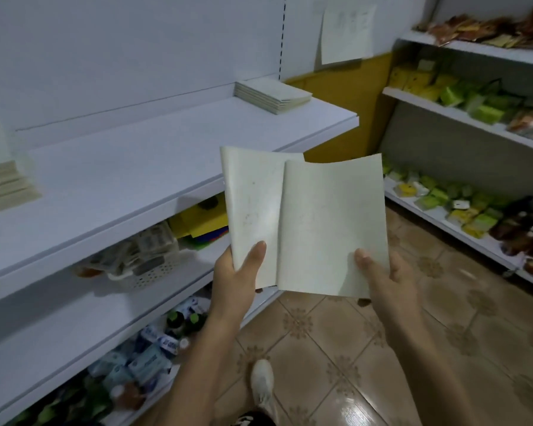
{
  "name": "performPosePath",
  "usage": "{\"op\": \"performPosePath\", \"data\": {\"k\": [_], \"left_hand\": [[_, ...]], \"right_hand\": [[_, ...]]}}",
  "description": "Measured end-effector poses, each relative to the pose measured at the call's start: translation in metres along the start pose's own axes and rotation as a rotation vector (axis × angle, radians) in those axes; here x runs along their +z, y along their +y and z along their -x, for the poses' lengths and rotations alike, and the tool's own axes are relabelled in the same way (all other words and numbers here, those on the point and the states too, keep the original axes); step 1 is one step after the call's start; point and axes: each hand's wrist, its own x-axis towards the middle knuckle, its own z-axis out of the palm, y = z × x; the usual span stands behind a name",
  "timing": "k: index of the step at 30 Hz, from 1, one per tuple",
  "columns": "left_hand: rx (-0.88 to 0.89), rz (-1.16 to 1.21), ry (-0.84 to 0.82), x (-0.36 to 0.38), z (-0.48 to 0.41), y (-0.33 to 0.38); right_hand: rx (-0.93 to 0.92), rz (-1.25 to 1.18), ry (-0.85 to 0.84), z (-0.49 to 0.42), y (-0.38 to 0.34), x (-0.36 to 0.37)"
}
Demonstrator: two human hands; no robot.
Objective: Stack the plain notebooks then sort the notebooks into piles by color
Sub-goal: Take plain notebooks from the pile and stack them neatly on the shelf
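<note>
Two plain pale notebooks are held up in front of me, overlapping. My left hand [237,272] grips the left notebook [251,204] at its lower edge, thumb on the cover. My right hand [385,272] grips the right notebook [336,222], which lies over the left one's right side. A neat stack of plain notebooks [273,93] rests at the far right end of the white top shelf [130,173]. Another pile of pale notebooks [3,182] sits at the shelf's left edge, partly cut off.
Lower shelves on the left hold a white basket [145,272], yellow folders [203,219] and packaged goods. Shelving on the right [462,115] carries green and yellow packets. A paper sheet [346,32] hangs on the wall. Tiled floor and my shoe [262,385] lie below.
</note>
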Motion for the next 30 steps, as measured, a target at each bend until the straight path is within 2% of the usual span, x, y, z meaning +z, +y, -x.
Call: {"op": "performPosePath", "data": {"k": [2, 5, 12, 18, 22, 30], "left_hand": [[0.008, -0.018, -0.023, 0.017, -0.019, -0.006], [0.018, -0.011, -0.094, 0.048, -0.056, -0.008], [0.066, 0.101, -0.294, 0.133, -0.163, 0.026], [0.071, 0.052, -0.364, 0.175, -0.241, 0.035], [0.094, 0.015, -0.362, 0.183, -0.275, 0.036], [0.113, -0.049, -0.141, 0.181, -0.338, 0.035]], "right_hand": [[-0.063, 0.022, 0.048, -0.02, -0.002, -0.012], [-0.088, -0.078, 0.093, -0.057, -0.008, -0.022], [-0.154, -0.14, 0.15, -0.175, -0.025, -0.016], [-0.064, -0.271, 0.162, -0.256, -0.03, -0.004], [-0.023, -0.273, 0.097, -0.297, -0.027, 0.008], [-0.086, -0.187, -0.202, -0.393, -0.037, 0.048]]}}
